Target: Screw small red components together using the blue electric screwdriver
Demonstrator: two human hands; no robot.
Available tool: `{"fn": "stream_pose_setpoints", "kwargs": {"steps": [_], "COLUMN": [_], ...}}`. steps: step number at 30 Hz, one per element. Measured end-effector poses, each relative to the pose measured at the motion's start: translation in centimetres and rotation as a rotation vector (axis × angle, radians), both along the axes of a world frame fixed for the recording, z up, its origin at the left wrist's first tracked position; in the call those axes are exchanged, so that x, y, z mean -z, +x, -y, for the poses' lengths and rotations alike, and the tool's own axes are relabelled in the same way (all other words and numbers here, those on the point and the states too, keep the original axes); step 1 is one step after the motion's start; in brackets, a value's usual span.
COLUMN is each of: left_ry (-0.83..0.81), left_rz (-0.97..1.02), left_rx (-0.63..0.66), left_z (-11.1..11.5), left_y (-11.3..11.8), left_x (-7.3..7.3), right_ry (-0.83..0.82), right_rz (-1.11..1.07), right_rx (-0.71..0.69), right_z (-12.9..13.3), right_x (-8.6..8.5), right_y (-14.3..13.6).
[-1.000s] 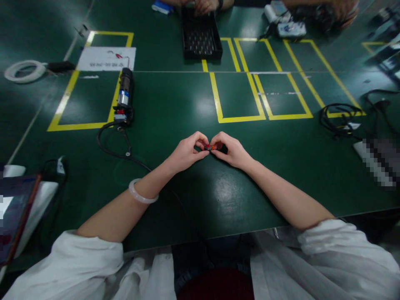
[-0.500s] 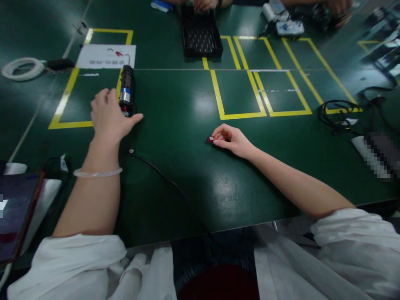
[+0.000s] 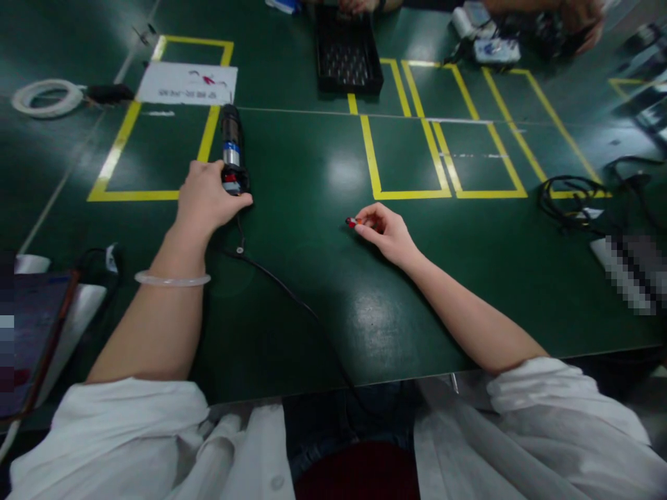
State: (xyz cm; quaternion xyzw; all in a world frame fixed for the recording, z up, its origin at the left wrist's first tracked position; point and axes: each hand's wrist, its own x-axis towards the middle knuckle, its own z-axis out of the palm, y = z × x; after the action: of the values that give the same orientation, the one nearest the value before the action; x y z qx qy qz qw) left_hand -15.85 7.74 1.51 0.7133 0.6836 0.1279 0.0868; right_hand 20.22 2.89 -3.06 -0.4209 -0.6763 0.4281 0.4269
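Observation:
My left hand (image 3: 206,198) is at the near end of a dark cylindrical device (image 3: 232,139) with a silver and blue band, which lies lengthwise on the green table. Its fingers rest along the device's left side and the thumb lies across the near end, so the hand is closed around it. A thin black cable (image 3: 276,279) runs from near that end toward the table's front edge. Over the middle of the table, my right hand (image 3: 388,232) pinches a small red and orange piece with a dark tip (image 3: 351,222). The fingers hide part of this piece.
A white labelled card (image 3: 182,85) lies beyond the device, with a white ring-shaped roll (image 3: 46,98) to its left. A black tray (image 3: 349,80) stands at the back near another person's hands. Coiled black cable (image 3: 560,198) lies right; a tablet-like screen (image 3: 31,333) stands left.
My left hand has moved onto the near end of the dark device and its grasp has closed. My right hand still pinches the small red piece. The whole view has shifted slightly.

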Motion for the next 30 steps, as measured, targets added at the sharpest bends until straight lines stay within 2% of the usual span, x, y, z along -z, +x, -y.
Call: {"fn": "stream_pose_setpoints", "kwargs": {"steps": [3, 6, 10, 14, 18, 23, 30], "left_ry": [0.028, 0.029, 0.029, 0.03, 0.039, 0.052, 0.071], "left_rz": [-0.057, -0.037, -0.017, -0.012, 0.013, 0.014, -0.005], "left_rx": [-0.056, -0.014, 0.087, 0.229, 0.295, 0.333, 0.346], "left_z": [1.4, 2.7, 4.8, 6.8, 7.9, 8.1, 8.1], "left_y": [3.4, 6.9, 11.1, 14.1, 15.4, 15.5, 15.7], "left_x": [-0.5, -0.5, -0.3, -0.1, 0.3, 0.5, 0.5], "right_ry": [0.032, -0.001, 0.021, 0.096, 0.183, 0.268, 0.277], "right_rz": [0.037, 0.017, -0.016, 0.025, 0.112, 0.21, 0.261], "right_rx": [0.038, 0.022, 0.012, -0.011, -0.033, -0.076, -0.088], "right_z": [0.3, 0.4, 0.5, 0.7, 1.0, 1.0, 1.1], "right_x": [0.0, 0.2, 0.3, 0.0, -0.2, -0.2, -0.2], "right_y": [0.0, 0.0, -0.1, -0.1, 0.0, 0.0, 0.0]}}
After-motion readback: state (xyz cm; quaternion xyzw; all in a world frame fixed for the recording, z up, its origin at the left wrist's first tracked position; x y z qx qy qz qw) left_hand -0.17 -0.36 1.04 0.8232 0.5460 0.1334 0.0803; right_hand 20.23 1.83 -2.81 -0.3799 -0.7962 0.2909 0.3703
